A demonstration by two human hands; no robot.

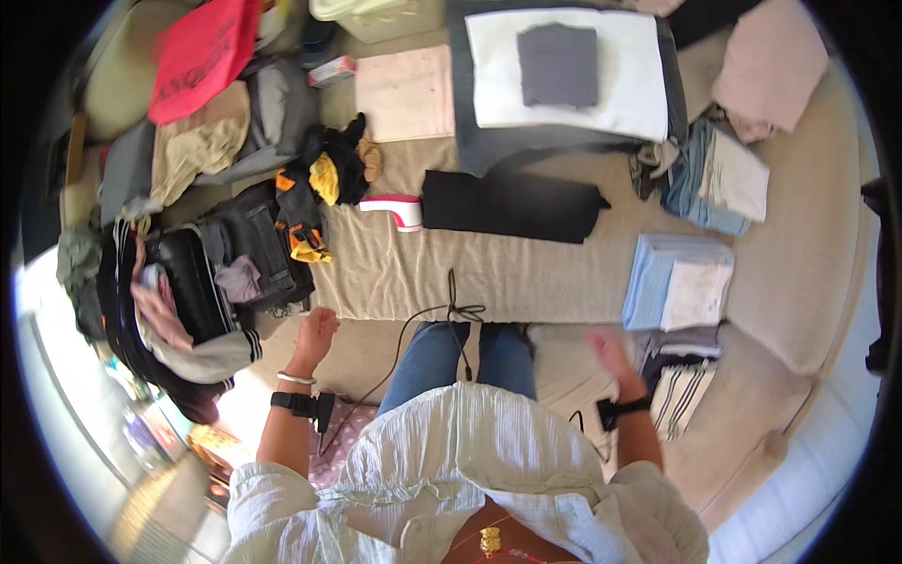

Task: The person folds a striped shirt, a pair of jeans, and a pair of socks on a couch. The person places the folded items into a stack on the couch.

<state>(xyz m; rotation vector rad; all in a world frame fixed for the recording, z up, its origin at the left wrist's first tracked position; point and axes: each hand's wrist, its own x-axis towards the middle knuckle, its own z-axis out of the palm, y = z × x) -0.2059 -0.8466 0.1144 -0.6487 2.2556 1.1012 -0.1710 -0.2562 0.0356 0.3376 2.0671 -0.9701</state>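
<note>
My left hand is raised near the front edge of the beige towel-like cover, its fingers curled and nothing visible in it. Blurred by motion, my right hand hovers left of the folded clothes, also with nothing visible in it. Before me on the cover lies a folded black garment. Its left end touches a small white and red handheld appliance. Behind the black garment, a folded dark grey garment rests on a white cloth.
Clothes and a black case crowd the left. Folded light-blue clothes and jeans sit at right. Behind are a pink folded cloth, a red bag and a pale bin. A tied black cable crosses my lap.
</note>
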